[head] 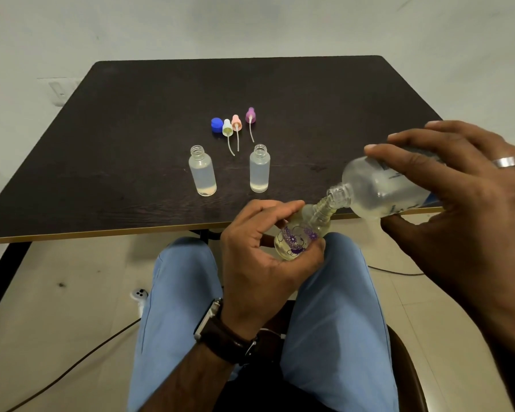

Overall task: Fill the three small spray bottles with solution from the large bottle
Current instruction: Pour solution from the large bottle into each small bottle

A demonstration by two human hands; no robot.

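The right hand [458,185] grips the large bottle [381,185], tipped neck-down just past the desk's near edge. Its mouth meets the neck of the flower-printed spray bottle [298,236], which the left hand [259,254] holds tilted above the lap. Pale solution pools low in the printed bottle, so this looks like the third fill under way.

On the desk [131,144], two clear spray bottles [202,171] [260,169] stand uncapped near the middle. Behind them lie three spray tops [236,124] and a blue cap [216,125].

Next: level the large bottle before overflow, then screw the tops on.
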